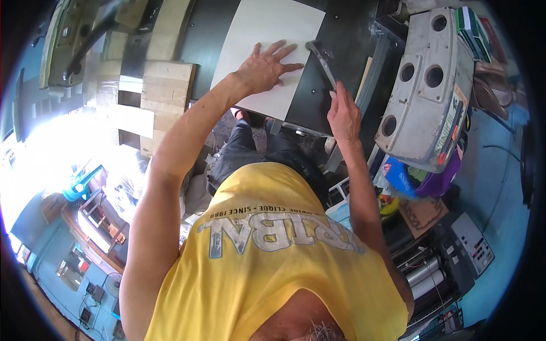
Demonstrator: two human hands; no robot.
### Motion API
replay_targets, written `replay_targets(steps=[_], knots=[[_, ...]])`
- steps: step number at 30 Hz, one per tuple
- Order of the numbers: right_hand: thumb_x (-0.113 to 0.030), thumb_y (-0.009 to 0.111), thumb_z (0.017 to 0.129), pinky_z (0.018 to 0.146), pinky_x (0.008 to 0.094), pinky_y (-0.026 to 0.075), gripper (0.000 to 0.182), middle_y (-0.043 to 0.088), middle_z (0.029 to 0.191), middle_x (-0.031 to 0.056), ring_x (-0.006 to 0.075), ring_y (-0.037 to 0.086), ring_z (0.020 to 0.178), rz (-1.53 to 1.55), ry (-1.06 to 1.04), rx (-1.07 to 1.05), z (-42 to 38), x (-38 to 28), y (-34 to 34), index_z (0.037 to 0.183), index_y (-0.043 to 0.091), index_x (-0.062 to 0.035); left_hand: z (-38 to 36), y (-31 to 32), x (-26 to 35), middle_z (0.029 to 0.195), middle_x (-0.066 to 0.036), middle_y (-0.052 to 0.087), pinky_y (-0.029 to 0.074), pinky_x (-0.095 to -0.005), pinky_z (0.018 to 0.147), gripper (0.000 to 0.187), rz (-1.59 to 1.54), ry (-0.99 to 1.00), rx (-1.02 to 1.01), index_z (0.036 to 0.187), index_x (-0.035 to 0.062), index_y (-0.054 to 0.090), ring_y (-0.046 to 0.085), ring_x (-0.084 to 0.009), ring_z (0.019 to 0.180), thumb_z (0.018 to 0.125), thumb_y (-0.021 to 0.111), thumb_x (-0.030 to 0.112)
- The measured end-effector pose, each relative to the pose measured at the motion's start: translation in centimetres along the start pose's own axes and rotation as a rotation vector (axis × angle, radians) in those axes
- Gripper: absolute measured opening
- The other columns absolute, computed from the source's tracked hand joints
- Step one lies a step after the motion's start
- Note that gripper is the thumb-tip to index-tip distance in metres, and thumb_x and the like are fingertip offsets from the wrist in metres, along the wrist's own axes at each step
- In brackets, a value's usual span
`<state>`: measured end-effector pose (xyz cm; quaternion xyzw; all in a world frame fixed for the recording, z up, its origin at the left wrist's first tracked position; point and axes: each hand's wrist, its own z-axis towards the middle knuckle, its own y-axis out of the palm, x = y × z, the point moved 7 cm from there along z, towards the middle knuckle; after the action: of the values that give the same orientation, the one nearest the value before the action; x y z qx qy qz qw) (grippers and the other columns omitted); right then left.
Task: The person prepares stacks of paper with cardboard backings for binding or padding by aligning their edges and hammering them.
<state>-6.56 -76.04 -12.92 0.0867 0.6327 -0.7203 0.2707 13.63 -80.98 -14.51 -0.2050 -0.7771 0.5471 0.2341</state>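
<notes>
My left hand (263,69) lies with fingers spread on a large white sheet (272,25), pressing on its middle. The sheet rests at a slant on a dark metal table (347,23) dotted with small round studs. In my right hand (344,113) is a slim metal tool that looks like a small hammer (324,63). Its handle runs up and left from my fingers, and its dark head sits close by the sheet's right edge. The lower end of the handle is hidden in my grip.
A grey machine housing (422,85) with round holes stands to the right, books (472,34) on its far end. Wooden boards (165,79) flank the table's left side. Below the housing hang blue and purple bags (443,176). Bright light washes out the left.
</notes>
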Motion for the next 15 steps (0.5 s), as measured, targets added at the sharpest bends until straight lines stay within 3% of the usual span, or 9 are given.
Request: replay_targets(steps=[4, 7, 11, 15], knots=[[-0.010, 0.062, 0.093, 0.063, 0.0439, 0.058, 0.034, 0.065, 0.090, 0.0164, 0.0367, 0.069, 0.075, -0.137, -0.019, -0.150, -1.0, 0.4, 0.5, 0.126, 0.054, -0.0066, -0.1, 0.1, -0.1, 0.162, -0.004, 0.023, 0.034, -0.0609, 0.113, 0.065, -0.020, 0.004, 0.024, 0.147, 0.0371, 0.044, 0.021, -0.0283, 0.149, 0.088, 0.070, 0.034], [-0.010, 0.062, 0.092, 0.062, 0.0441, 0.058, 0.034, 0.064, 0.088, 0.0165, 0.0365, 0.069, 0.074, -0.171, 0.001, -0.082, 0.8, 1.0, 1.2, 0.126, 0.055, -0.0064, 0.0, 0.3, -0.1, 0.162, -0.004, 0.023, 0.034, -0.0611, 0.113, 0.065, -0.012, 0.001, 0.007, 0.147, 0.0370, 0.043, 0.021, -0.0282, 0.149, 0.088, 0.070, 0.034], [-0.011, 0.061, 0.094, 0.061, 0.0449, 0.056, 0.033, 0.065, 0.088, 0.0167, 0.0370, 0.069, 0.074, 0.002, -0.036, 0.056, 0.2, 0.5, -0.5, 0.126, 0.057, -0.0062, 0.0, 0.1, -0.3, 0.162, -0.004, 0.022, 0.035, -0.0614, 0.112, 0.066, -0.003, 0.002, 0.023, 0.148, 0.0373, 0.042, 0.021, -0.0281, 0.149, 0.088, 0.070, 0.034], [-0.010, 0.059, 0.094, 0.063, 0.0454, 0.057, 0.033, 0.066, 0.092, 0.0182, 0.0378, 0.069, 0.076, -0.083, 0.030, -0.109, -0.9, 0.1, 1.5, 0.126, 0.056, -0.0037, -0.1, 0.3, -0.1, 0.162, -0.004, 0.022, 0.035, -0.0616, 0.112, 0.066, 0.008, -0.004, 0.011, 0.148, 0.0375, 0.042, 0.021, -0.0284, 0.149, 0.088, 0.069, 0.034]])
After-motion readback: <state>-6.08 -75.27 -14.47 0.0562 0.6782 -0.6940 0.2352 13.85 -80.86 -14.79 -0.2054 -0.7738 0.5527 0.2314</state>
